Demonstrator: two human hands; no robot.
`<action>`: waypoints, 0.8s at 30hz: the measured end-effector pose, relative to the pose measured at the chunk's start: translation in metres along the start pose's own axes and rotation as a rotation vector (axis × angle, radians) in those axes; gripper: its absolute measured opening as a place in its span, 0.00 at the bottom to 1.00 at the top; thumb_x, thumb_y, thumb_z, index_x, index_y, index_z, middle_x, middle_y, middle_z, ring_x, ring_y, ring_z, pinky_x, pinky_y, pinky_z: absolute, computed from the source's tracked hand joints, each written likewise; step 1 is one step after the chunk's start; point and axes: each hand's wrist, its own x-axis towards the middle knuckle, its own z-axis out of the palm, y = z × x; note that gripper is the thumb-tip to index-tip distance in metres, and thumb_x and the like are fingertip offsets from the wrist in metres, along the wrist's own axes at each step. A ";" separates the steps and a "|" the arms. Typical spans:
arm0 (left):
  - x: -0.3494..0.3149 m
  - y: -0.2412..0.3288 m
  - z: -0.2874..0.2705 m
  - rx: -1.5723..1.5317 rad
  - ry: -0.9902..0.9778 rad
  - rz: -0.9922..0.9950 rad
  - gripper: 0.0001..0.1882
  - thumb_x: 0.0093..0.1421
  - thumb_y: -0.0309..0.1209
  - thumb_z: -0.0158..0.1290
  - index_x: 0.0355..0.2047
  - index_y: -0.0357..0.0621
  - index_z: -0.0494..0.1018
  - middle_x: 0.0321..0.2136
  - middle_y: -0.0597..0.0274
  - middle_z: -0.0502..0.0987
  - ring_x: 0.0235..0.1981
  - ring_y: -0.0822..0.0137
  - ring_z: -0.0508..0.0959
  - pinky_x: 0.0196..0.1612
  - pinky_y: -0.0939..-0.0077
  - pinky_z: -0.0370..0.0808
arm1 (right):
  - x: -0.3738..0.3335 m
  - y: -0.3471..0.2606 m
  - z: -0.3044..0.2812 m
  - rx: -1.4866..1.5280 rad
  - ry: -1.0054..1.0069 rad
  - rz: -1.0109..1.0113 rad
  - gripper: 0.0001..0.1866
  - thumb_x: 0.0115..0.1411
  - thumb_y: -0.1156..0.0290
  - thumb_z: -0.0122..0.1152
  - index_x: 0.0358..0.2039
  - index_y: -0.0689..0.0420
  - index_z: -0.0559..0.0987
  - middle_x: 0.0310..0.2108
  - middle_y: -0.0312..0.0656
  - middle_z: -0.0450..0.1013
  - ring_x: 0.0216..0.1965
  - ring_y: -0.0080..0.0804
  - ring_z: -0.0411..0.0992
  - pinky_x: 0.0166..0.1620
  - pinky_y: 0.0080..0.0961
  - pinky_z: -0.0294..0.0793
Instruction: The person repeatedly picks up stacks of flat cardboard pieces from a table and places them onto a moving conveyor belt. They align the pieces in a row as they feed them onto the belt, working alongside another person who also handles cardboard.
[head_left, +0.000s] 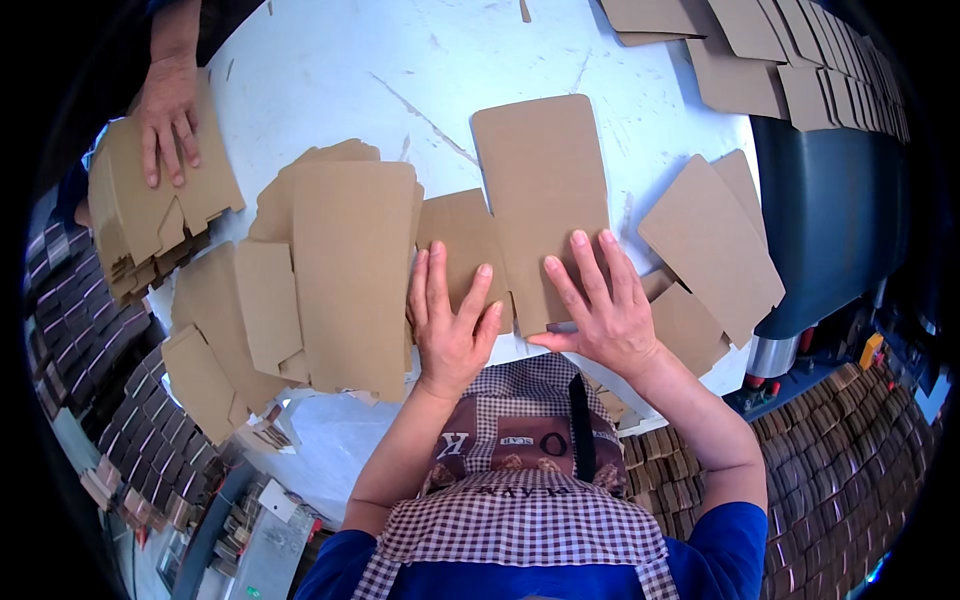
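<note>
A brown cardboard box blank (540, 150) lies flat in front of me, its long panel pointing away and a shorter flap to its left. My left hand (452, 325) rests open on that shorter flap, fingers spread. My right hand (610, 305) is open as well, its fingers spread over the near part of the long panel and its thumb along the near edge. Just left of my left hand is a loose pile of similar blanks (352, 260). A few more blanks (710, 245) lie askew to the right of my right hand.
The white table (320, 70) is scuffed. Another person's hand (170, 120) rests on a cardboard stack (215, 170) at far left. Overlapping blanks (750, 90) fan out at upper right, above a dark green curved surface (840, 220). Stacked cardboard (840, 480) covers the lower right.
</note>
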 end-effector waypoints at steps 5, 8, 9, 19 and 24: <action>0.012 0.009 0.007 0.073 0.049 -0.087 0.19 0.58 0.33 0.56 0.51 0.51 0.76 0.59 0.44 0.64 0.57 0.44 0.64 0.58 0.51 0.63 | 0.000 -0.002 0.000 -0.010 -0.023 0.005 0.45 0.59 0.29 0.39 0.64 0.52 0.66 0.65 0.54 0.58 0.64 0.59 0.58 0.60 0.46 0.65; 0.024 0.018 0.007 0.230 0.004 -0.139 0.21 0.57 0.33 0.56 0.53 0.55 0.76 0.56 0.48 0.65 0.54 0.47 0.65 0.54 0.51 0.64 | -0.001 -0.004 0.002 -0.012 -0.004 0.010 0.45 0.59 0.29 0.40 0.64 0.52 0.66 0.65 0.54 0.58 0.64 0.60 0.58 0.60 0.46 0.65; 0.028 0.018 0.010 0.263 0.003 -0.134 0.21 0.57 0.34 0.56 0.53 0.56 0.75 0.56 0.48 0.65 0.54 0.48 0.65 0.54 0.51 0.64 | 0.000 -0.004 0.002 -0.016 -0.002 0.012 0.45 0.59 0.29 0.40 0.64 0.52 0.66 0.65 0.54 0.58 0.64 0.60 0.58 0.60 0.46 0.65; -0.023 0.025 -0.003 -0.042 -0.100 -0.022 0.25 0.58 0.33 0.57 0.57 0.51 0.69 0.62 0.43 0.59 0.65 0.43 0.58 0.63 0.44 0.58 | 0.001 -0.009 -0.009 0.040 -0.059 0.054 0.46 0.54 0.32 0.53 0.65 0.51 0.64 0.67 0.52 0.54 0.67 0.58 0.52 0.62 0.48 0.61; -0.026 0.040 -0.008 -0.526 0.208 -0.426 0.34 0.57 0.22 0.58 0.63 0.39 0.57 0.65 0.43 0.53 0.67 0.47 0.55 0.66 0.56 0.57 | 0.005 -0.017 -0.021 0.346 -0.001 0.235 0.43 0.51 0.46 0.67 0.63 0.54 0.66 0.67 0.51 0.54 0.68 0.56 0.49 0.64 0.50 0.55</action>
